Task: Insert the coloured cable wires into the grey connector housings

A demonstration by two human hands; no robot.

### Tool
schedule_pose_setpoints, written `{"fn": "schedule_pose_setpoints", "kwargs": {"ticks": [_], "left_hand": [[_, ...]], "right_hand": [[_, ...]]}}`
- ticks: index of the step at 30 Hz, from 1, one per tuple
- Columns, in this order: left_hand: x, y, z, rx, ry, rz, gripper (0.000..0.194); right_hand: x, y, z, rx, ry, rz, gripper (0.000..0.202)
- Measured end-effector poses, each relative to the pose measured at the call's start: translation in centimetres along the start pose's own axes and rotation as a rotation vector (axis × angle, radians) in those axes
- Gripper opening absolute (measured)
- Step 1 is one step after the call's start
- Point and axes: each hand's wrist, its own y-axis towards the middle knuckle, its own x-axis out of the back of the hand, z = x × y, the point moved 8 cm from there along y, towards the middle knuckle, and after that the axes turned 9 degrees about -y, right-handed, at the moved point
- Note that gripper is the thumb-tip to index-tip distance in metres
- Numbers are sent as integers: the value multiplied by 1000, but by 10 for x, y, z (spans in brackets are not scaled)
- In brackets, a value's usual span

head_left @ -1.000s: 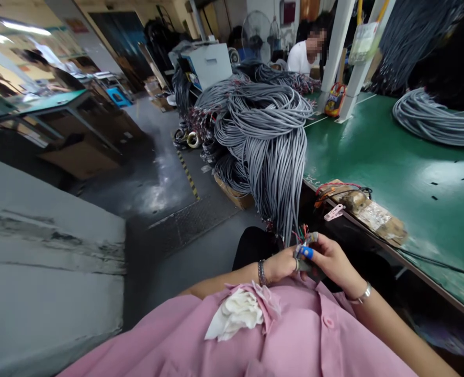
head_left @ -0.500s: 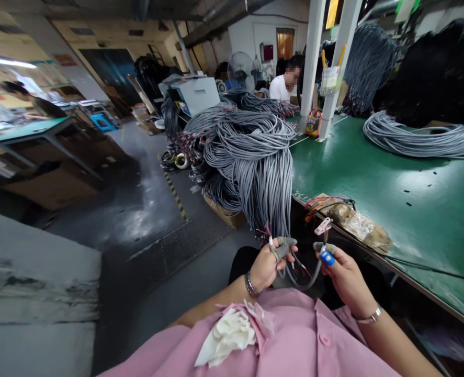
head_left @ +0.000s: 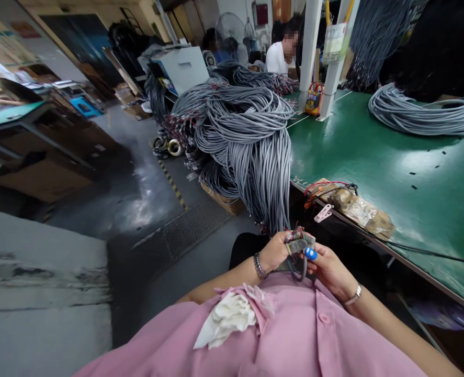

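My left hand [head_left: 278, 252] is closed on a grey cable [head_left: 304, 269], a grey wrap around its thumb. Touching it from the right, my right hand [head_left: 329, 266] pinches the same cable near its end, a blue cover on its thumb. Thin red and other coloured wires [head_left: 297, 232] fan out above the fingertips. Below the hands the cable hangs in a short loop. Fingers hide the exact grip points. Just beyond the right hand, a pink clothespin [head_left: 323, 213] sits at the table's edge.
Bundled grey cables [head_left: 255, 152] hang ahead of me. On the green table [head_left: 334, 157] to the right lie a tape-wrapped block [head_left: 363, 213] and a coil of grey cable [head_left: 423, 112]. A person in white [head_left: 278, 56] sits beyond a white post [head_left: 310, 47].
My hands have come together from apart, the right moving left. The cable's wire ends now meet between them. The view has tilted slightly downward.
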Motion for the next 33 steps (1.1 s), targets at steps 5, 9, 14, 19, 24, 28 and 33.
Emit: {"fn": "schedule_pose_setpoints", "kwargs": {"ticks": [5, 9, 14, 19, 24, 28, 33], "left_hand": [[15, 7, 7, 6, -53, -103, 46], [30, 5, 5, -5, 50, -205, 40], [23, -1, 13, 90, 188, -149, 37], [19, -4, 11, 72, 219, -174, 36], [20, -5, 9, 41, 71, -210, 37], [18, -5, 15, 88, 78, -152, 36], [20, -5, 11, 54, 203, -173, 38]], "right_hand": [[24, 5, 10, 14, -437, -167, 31], [37, -1, 43, 144, -632, -349, 27], [21, 5, 57, 204, -612, -278, 25], [19, 11, 54, 193, -566, -291, 26], [22, 10, 42, 128, -354, -283, 22], [24, 9, 36, 115, -257, -288, 21], [24, 6, 45, 177, -380, -342, 21]]}}
